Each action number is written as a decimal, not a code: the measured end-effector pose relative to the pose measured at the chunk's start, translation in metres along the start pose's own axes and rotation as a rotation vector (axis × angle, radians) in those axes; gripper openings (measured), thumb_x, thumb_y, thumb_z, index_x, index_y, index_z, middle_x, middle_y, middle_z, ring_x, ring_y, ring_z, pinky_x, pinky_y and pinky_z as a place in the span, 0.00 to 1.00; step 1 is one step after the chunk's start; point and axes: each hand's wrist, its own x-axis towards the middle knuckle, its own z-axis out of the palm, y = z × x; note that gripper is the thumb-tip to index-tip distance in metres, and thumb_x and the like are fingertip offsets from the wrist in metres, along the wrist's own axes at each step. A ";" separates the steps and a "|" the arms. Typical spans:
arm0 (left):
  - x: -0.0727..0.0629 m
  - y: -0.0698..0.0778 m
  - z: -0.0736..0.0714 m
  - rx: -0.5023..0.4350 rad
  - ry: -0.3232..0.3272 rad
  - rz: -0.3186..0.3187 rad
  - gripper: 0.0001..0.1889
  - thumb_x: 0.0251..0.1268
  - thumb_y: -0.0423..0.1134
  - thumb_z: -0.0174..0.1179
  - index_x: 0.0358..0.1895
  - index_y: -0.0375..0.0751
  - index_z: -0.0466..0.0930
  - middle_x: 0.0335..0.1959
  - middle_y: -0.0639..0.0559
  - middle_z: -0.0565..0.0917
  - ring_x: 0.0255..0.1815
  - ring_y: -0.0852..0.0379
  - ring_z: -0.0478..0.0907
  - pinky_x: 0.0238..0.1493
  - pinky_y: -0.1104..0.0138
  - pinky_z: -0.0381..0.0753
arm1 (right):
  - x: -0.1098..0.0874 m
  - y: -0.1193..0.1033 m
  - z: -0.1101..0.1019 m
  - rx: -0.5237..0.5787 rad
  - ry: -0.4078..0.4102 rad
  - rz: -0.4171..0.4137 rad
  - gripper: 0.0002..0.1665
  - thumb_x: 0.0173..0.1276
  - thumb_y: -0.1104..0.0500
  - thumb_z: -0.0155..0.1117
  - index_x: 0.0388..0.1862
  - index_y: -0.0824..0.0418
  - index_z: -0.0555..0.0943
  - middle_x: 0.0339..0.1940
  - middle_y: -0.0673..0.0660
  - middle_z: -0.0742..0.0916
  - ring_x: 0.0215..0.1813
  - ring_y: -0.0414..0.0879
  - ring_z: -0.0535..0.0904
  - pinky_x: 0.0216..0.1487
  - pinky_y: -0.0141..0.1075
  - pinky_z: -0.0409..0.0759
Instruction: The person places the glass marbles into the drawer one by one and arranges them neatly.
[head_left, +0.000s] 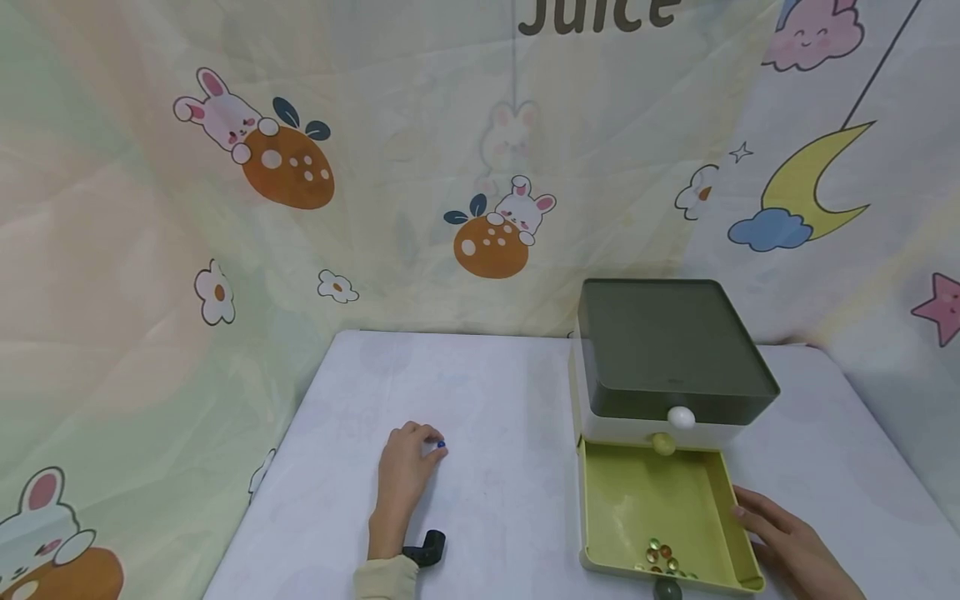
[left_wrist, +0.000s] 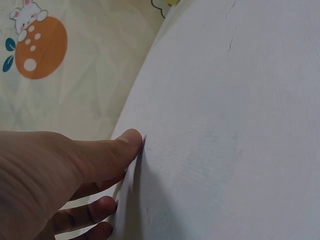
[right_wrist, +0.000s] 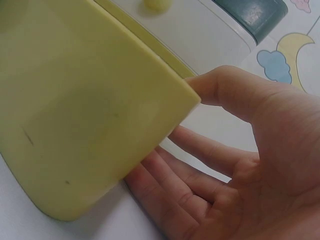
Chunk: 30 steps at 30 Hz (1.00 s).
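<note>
My left hand [head_left: 405, 467] is over the white table, pinching a small blue bead-like piece [head_left: 441, 444] between thumb and fingertips. In the left wrist view, that hand [left_wrist: 75, 175] shows its thumb and fingers, but the blue piece is hidden. A pale green drawer [head_left: 637, 483] stands pulled out from a small cabinet [head_left: 675, 342]. Several amber and green glass marbles [head_left: 666, 552] lie near its front. My right hand [head_left: 795, 542] holds the drawer's right side. In the right wrist view, the thumb touches the rim and the fingers [right_wrist: 165, 185] reach under the side.
The cabinet has a dark green top, with a white knob [head_left: 681, 417] and a yellow-green knob [head_left: 663, 443]. A dark knob [head_left: 667, 588] sits on the drawer front. A printed cloth [head_left: 420, 125] hangs behind the white table [head_left: 495, 500].
</note>
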 end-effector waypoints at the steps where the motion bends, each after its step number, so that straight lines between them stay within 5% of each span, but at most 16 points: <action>1: 0.000 0.000 0.000 -0.006 0.002 0.000 0.08 0.58 0.39 0.77 0.39 0.48 0.89 0.39 0.53 0.85 0.42 0.53 0.76 0.46 0.57 0.78 | 0.000 0.000 0.000 0.000 0.001 -0.001 0.65 0.76 0.23 0.47 0.84 0.74 0.42 0.82 0.80 0.50 0.79 0.78 0.56 0.71 0.60 0.75; 13: 0.001 0.020 0.003 -0.376 -0.127 -0.035 0.06 0.66 0.41 0.72 0.44 0.53 0.88 0.44 0.56 0.86 0.48 0.57 0.78 0.51 0.62 0.77 | 0.001 0.002 -0.002 0.025 -0.008 -0.002 0.67 0.74 0.23 0.49 0.84 0.72 0.42 0.83 0.79 0.49 0.81 0.78 0.51 0.73 0.61 0.73; 30: -0.006 0.082 0.013 -0.471 -0.223 0.127 0.08 0.68 0.42 0.71 0.47 0.53 0.88 0.47 0.59 0.87 0.50 0.54 0.80 0.53 0.63 0.78 | 0.001 0.002 -0.001 0.059 -0.008 0.004 0.66 0.75 0.23 0.49 0.84 0.73 0.41 0.83 0.79 0.48 0.81 0.78 0.48 0.75 0.62 0.69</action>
